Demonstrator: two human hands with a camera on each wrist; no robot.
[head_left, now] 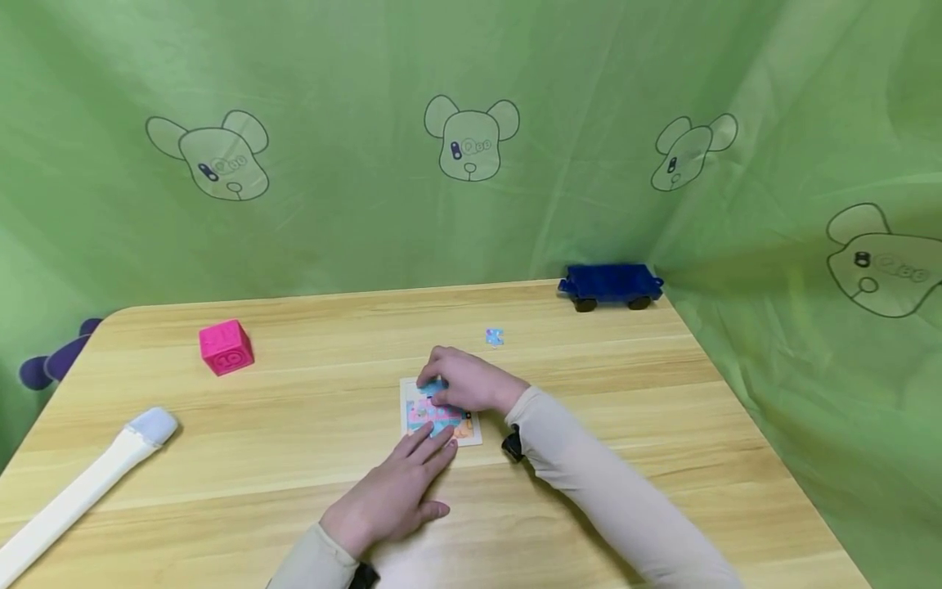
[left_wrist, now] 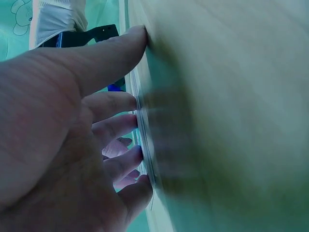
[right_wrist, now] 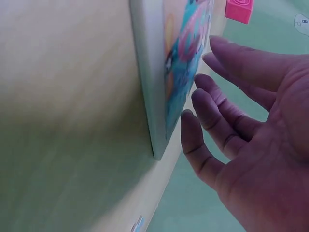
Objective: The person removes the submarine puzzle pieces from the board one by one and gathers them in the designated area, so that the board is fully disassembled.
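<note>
A small picture puzzle board point(head_left: 462, 429), pink and light blue, lies flat in the middle of the wooden table point(head_left: 294, 425). My left hand point(head_left: 423, 448) lies flat on the table with straight fingers pressing on the board's near edge; the left wrist view shows these fingertips point(left_wrist: 133, 126) against the thin board edge point(left_wrist: 144, 145). My right hand point(head_left: 452, 384) reaches from the right over the board's far left part, and its fingers point(right_wrist: 217, 96) are spread and nearly straight just over the picture point(right_wrist: 186, 58), holding nothing. A loose blue puzzle piece point(head_left: 495, 336) lies beyond the board.
A pink cube point(head_left: 225, 347) stands at the far left, a blue toy wagon point(head_left: 609, 285) at the far right corner. A long white stick with a pale tip point(head_left: 96, 478) lies at the near left. Green printed cloth surrounds the table.
</note>
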